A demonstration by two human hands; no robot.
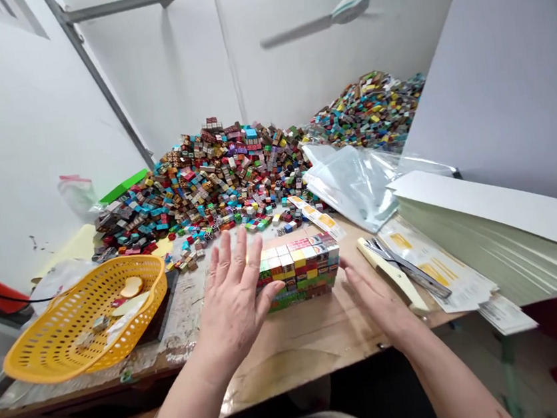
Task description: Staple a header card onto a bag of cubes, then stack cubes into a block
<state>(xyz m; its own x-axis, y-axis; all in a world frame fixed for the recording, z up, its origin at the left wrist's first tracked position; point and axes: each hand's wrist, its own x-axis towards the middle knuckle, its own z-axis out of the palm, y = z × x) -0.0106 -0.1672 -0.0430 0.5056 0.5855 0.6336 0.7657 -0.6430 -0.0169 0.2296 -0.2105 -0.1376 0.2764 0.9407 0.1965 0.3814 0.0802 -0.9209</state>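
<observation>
A rectangular block of small colourful printed cubes (299, 270) stands on the brown board (294, 348) in front of me. My left hand (233, 298) is at its left end, fingers stretched out and apart, covering part of that side. At the right end my right hand (377, 302) is held flat on edge, its fingertips close to the block's corner; whether they touch it I cannot tell. Neither hand is closed around anything. A printed white and orange strip (315, 217) lies just behind the block.
Loose cubes are heaped in a large pile (223, 168) at the back, with another heap (375, 107) behind right. A yellow basket (87, 318) stands left. On the right are clear plastic bags (356, 183), a stapler (408, 268), printed cards (446, 264) and a stack of white sheets (502, 230).
</observation>
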